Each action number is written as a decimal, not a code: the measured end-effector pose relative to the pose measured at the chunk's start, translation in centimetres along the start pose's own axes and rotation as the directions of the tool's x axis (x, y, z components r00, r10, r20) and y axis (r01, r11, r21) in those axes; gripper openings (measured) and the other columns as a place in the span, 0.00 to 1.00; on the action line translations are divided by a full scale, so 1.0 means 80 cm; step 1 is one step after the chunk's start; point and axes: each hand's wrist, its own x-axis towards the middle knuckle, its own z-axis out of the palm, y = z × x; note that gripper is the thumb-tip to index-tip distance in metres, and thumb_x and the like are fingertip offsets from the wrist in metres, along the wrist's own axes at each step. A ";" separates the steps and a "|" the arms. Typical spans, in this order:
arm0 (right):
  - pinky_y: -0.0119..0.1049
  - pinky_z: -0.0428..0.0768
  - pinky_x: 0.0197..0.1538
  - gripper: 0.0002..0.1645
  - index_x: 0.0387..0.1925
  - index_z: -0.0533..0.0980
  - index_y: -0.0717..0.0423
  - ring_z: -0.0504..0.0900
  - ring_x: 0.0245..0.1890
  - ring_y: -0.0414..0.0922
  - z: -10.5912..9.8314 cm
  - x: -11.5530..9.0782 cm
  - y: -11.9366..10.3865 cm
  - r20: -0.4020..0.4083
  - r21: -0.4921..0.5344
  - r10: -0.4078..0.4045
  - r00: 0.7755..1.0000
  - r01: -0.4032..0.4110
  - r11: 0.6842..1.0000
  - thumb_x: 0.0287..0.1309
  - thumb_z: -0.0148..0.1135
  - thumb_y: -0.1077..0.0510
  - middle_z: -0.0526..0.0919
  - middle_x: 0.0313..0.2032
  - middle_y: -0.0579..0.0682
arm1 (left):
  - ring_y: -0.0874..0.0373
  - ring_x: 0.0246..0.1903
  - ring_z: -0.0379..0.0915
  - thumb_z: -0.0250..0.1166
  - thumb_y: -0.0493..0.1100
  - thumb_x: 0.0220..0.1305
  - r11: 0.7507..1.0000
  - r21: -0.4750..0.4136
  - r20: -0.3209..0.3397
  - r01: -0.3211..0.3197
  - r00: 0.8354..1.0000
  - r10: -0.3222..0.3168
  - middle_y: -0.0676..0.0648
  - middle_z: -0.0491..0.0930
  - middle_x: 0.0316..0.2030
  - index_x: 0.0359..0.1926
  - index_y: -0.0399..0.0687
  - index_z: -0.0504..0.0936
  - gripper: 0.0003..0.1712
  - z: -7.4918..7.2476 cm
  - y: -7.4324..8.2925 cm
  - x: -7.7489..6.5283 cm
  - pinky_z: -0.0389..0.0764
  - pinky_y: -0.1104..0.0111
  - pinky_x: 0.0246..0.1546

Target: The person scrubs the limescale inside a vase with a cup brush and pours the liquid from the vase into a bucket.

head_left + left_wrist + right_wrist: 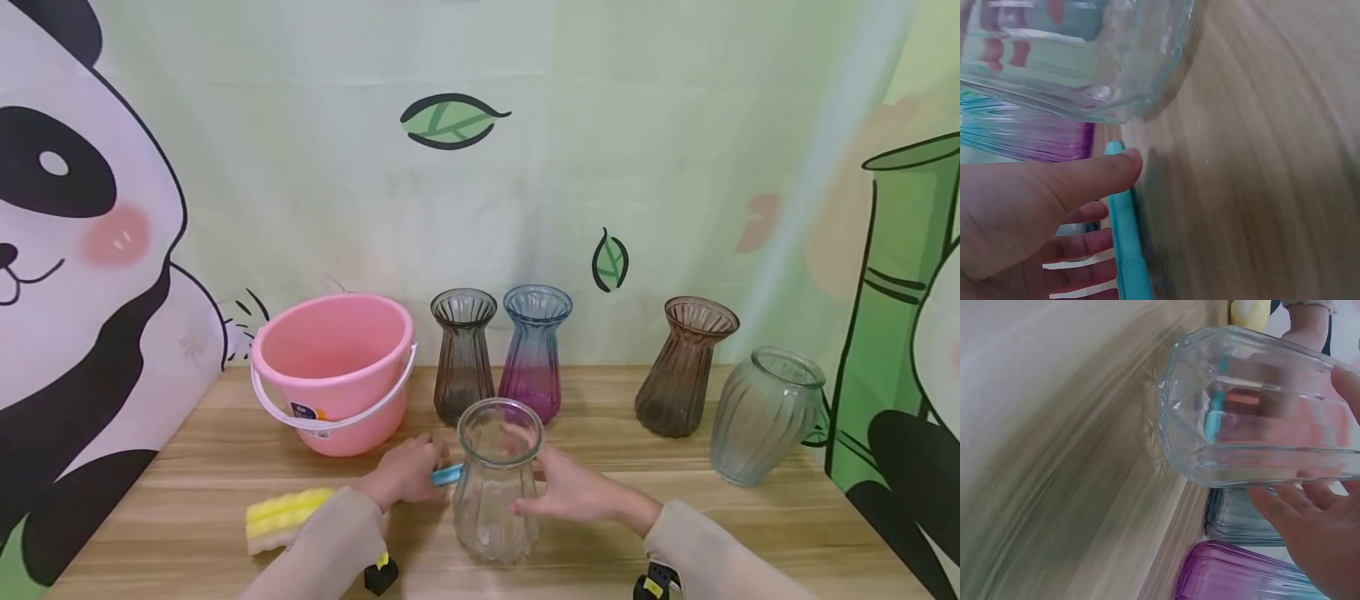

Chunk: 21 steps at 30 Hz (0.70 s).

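I have a clear, colourless glass vase (486, 512) at the lower centre of the head view, mouth up, with a rounded rim, a body that widens downward and a faceted base, my right hand (573, 490) curved around its side. Just left of it shows a slim turquoise handle (447, 475), partly ribbed, beside my left hand (408, 472).
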 end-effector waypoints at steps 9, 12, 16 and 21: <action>0.46 0.72 0.57 0.49 0.66 0.50 0.59 0.59 0.65 0.57 -0.001 -0.001 0.005 0.070 -0.023 0.018 0.997 -0.017 1.000 0.48 0.67 0.57 0.58 0.65 0.62 | 0.58 0.25 0.65 0.75 0.47 0.37 0.997 0.007 0.092 0.083 0.992 -0.083 0.53 0.69 0.23 0.24 0.51 0.73 0.18 0.006 -0.003 0.019 0.67 0.63 0.24; 0.46 0.73 0.56 0.47 0.65 0.54 0.59 0.62 0.63 0.57 -0.001 0.000 0.006 0.065 -0.028 0.017 0.998 -0.015 0.999 0.47 0.69 0.57 0.61 0.63 0.62 | 0.58 0.23 0.65 0.72 0.45 0.41 0.996 0.002 0.104 0.086 0.991 -0.086 0.54 0.69 0.20 0.22 0.51 0.72 0.14 0.006 -0.005 0.021 0.66 0.65 0.22; 0.43 0.75 0.54 0.46 0.63 0.56 0.57 0.65 0.61 0.58 -0.003 0.000 0.005 0.061 -0.049 0.002 0.998 0.001 0.999 0.45 0.70 0.56 0.63 0.62 0.62 | 0.58 0.22 0.66 0.68 0.44 0.47 0.996 -0.072 0.053 0.055 0.997 -0.051 0.53 0.70 0.21 0.25 0.50 0.72 0.12 -0.002 -0.006 0.019 0.67 0.67 0.22; 0.39 0.76 0.52 0.46 0.63 0.57 0.56 0.67 0.60 0.57 -0.004 0.000 0.006 0.045 -0.074 0.006 0.999 -0.003 0.997 0.44 0.70 0.56 0.64 0.61 0.62 | 0.59 0.22 0.68 0.64 0.40 0.56 0.957 -0.290 -0.032 -0.028 0.999 0.019 0.50 0.73 0.24 0.36 0.45 0.69 0.12 -0.032 0.000 0.015 0.71 0.69 0.24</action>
